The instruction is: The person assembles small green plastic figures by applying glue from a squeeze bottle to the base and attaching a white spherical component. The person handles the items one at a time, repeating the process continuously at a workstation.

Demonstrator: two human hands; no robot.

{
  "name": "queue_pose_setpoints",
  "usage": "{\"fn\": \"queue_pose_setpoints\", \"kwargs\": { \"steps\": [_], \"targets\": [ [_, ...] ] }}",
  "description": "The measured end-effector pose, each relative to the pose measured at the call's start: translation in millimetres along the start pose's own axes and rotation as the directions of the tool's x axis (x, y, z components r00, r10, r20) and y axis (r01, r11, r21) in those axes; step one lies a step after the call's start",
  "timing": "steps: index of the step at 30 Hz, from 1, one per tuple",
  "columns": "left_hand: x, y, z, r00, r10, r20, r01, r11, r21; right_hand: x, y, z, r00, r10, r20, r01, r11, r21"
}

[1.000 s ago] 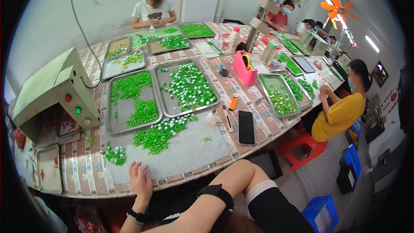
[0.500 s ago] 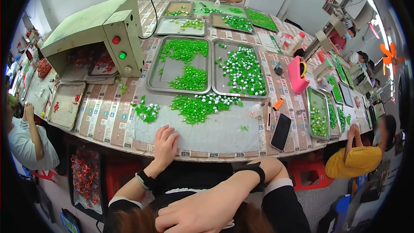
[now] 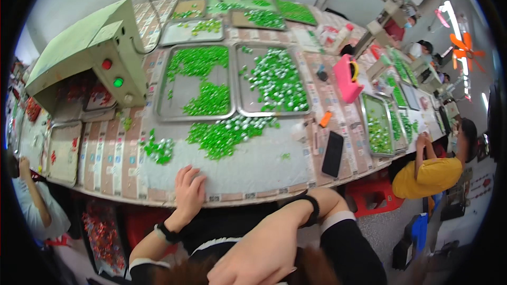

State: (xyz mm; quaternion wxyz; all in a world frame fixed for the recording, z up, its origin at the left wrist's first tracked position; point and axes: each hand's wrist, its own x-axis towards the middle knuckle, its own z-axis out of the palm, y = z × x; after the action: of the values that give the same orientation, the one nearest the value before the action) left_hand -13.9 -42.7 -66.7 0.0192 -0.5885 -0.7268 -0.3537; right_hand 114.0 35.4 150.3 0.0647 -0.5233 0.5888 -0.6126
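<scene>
My left hand [image 3: 190, 192] rests on the near edge of the white cloth [image 3: 248, 174], its fingers loosely bent and holding nothing. Close by lie a small heap of green and white pieces [image 3: 158, 148] and a larger green pile [image 3: 219, 137]. My right hand [image 3: 256, 256] is drawn across my body at the lower edge, its back showing. Its fingers are mostly hidden, and whether it holds anything cannot be seen. Beyond the piles stand a metal tray of green pieces [image 3: 162, 106] and a metal tray of green and white pieces [image 3: 244, 106].
A pale green machine [image 3: 90, 42] with a lit green button stands at the left. On the right are a black phone [image 3: 332, 154], an orange object [image 3: 326, 119] and a pink holder [image 3: 347, 79]. Co-workers sit around the table, including one in yellow [image 3: 428, 177].
The view has shifted, so the table and trays sit farther left. My left hand keeps its place on the cloth. My right hand appears slightly lower and farther right, its fingers less visible.
</scene>
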Motion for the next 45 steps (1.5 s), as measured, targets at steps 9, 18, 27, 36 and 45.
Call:
{"fn": "queue_pose_setpoints", "kwargs": {
  "steps": [9, 18, 27, 36, 45],
  "targets": [
    [4, 5, 2, 1.0, -0.013, 0.006, 0.014, 0.998, -0.056, -18, -13, 11, 0.957, 0.038, -0.287, -0.082, 0.986, -0.143],
    [0, -2, -5, 0.998, -0.065, -0.015, 0.065, 0.998, -0.022, -26, -4, 5, 0.973, -0.191, -0.129, 0.185, 0.981, -0.058],
    [-4, -4, 0, 0.997, -0.054, -0.049, 0.054, 0.999, -0.004, -24, -6, 4, 0.985, 0.069, -0.156, -0.134, 0.878, -0.459],
    [-2, -2, 5, 0.998, -0.043, -0.039, 0.042, 0.999, -0.03, -25, -14, 13, 0.945, 0.044, -0.325, -0.154, 0.935, -0.32],
    [-1, 1, 1, 0.998, -0.042, -0.046, 0.041, 0.999, -0.018, -33, -14, 6, 0.982, 0.067, -0.178, -0.139, 0.892, -0.429]
  ]
}}
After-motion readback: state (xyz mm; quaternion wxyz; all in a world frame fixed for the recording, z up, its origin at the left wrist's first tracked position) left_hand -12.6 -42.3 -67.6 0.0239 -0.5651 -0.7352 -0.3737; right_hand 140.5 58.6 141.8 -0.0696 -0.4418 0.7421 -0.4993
